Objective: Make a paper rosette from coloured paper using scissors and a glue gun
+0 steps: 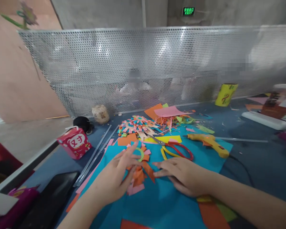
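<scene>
pressing flat, the left hand [114, 179] lies open with its fingers spread over the left side of a paper flower [143, 173]. the right hand [181, 176] is open too, palm down, and its fingertips [158, 173] touch the flower's right side. neither hand grips anything.

the flower is a loose fan of orange and pink strips with a green ring [140, 153] at its top. it lies on a blue sheet [157, 203] by the near edge of the table [264, 159], about midway along it.

it looks very light and floppy, likely to crease or shed strips if pinched at a tip. holding it flat near the middle where the strips meet, or sliding fingers under the whole of it, seems safer than lifting by one strip.

just beyond the right hand lie scissors [177, 151] with red and yellow handles. a yellow glue gun [209, 142] lies further toward the right edge, with its cord trailing back.

past the flower, toward the far edge, sits a fuller paper rosette [137, 125], with paper scraps [171, 119] beside it. toward the left edge are clear sticks [97, 152] and a red carton [74, 142]. a ball of twine [100, 114] sits near the far edge, and a yellow roll [226, 94] stands toward the far right. a perforated metal screen [157, 63] runs along the far edge.
</scene>
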The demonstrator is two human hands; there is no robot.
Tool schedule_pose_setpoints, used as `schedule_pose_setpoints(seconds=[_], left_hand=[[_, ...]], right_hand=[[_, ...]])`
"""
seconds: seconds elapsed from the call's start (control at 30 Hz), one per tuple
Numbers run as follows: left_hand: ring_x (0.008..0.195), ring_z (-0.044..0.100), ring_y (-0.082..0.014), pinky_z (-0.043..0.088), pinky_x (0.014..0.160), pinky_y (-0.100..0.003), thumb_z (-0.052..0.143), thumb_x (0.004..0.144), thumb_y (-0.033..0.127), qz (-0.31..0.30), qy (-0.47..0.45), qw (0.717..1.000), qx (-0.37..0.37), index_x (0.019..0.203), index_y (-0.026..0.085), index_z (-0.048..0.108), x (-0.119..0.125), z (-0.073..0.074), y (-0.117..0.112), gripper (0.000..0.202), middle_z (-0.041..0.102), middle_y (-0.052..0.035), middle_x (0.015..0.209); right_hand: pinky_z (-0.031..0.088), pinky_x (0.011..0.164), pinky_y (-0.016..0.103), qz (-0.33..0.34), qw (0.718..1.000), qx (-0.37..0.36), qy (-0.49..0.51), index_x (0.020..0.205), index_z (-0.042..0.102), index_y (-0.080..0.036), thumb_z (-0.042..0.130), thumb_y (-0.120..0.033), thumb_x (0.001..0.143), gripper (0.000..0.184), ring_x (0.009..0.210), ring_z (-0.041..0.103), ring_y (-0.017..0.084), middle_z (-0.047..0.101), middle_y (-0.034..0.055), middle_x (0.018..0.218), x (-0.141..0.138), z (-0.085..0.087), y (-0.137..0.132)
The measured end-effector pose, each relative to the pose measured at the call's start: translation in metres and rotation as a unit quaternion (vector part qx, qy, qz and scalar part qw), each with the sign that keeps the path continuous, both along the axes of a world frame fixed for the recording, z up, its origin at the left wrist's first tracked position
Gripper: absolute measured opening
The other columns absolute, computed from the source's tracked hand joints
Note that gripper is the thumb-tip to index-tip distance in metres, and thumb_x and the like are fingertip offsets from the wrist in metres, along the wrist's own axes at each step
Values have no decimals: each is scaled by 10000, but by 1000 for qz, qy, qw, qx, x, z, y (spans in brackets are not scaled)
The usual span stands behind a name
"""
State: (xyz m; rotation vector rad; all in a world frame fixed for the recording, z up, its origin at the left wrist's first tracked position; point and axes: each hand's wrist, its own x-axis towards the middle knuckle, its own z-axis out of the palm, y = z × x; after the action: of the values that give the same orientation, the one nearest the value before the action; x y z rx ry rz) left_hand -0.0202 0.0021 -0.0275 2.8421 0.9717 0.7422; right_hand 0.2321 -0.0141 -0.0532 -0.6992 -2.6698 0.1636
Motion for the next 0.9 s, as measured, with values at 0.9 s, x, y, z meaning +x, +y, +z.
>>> schedule_pose_setpoints(seconds=[0.9], left_hand=[[1167, 458, -231, 235, 1025, -512, 359, 814, 84, -72, 129, 988, -35, 1390, 221, -99, 10, -14, 4, 749, 524, -54, 1268]], right_hand=[[440, 838, 337, -70, 995, 52, 40, 1139, 492, -137, 393, -155, 836, 320, 984, 560, 207, 623, 117, 1064, -1, 3, -5]])
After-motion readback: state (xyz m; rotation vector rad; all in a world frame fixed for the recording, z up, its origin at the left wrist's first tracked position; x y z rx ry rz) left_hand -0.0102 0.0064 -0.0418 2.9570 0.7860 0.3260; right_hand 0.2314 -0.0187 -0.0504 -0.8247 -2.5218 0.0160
